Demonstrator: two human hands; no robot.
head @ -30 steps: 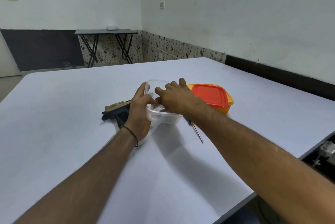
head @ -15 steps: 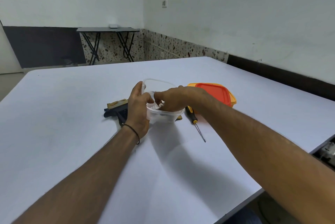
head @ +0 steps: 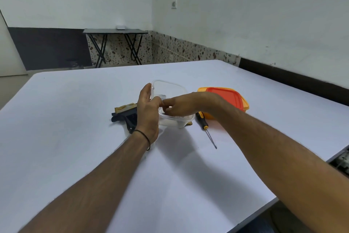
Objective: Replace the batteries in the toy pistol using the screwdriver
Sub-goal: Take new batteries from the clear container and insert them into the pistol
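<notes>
Reaching into the tub before the pistol gets opened

The toy pistol [head: 125, 115] lies flat on the table [head: 66, 129], black with a tan top. It sits just beyond my left hand [head: 149, 114], partly hidden by it and held by neither hand. I judge this to be the early step of fetching what I need. My left hand cups the left wall of the clear tub [head: 171, 89], thumb hooked at the rim to steady it. My right hand [head: 182, 105] dips over the rim with its fingers [head: 168, 104] curled down inside. Whether they pinch a battery, or anything at all, I cannot tell, because the hand covers what is in there.

Next, I reckon, I must lift out whatever I am after and set it close by. Then I need a free hand for the screwdriver [head: 205, 128], which lies untouched just right of the tub, tip toward me. I cannot see the pistol's battery cover from here.

A small tan piece [head: 189, 123] sits against the tub's right corner. Behind my right wrist stands an orange box [head: 245, 107] with its red lid [head: 226, 97] on. The tub sits between pistol and screwdriver, so it may want sliding aside. A folding table [head: 115, 31] stands far off by the wall.
</notes>
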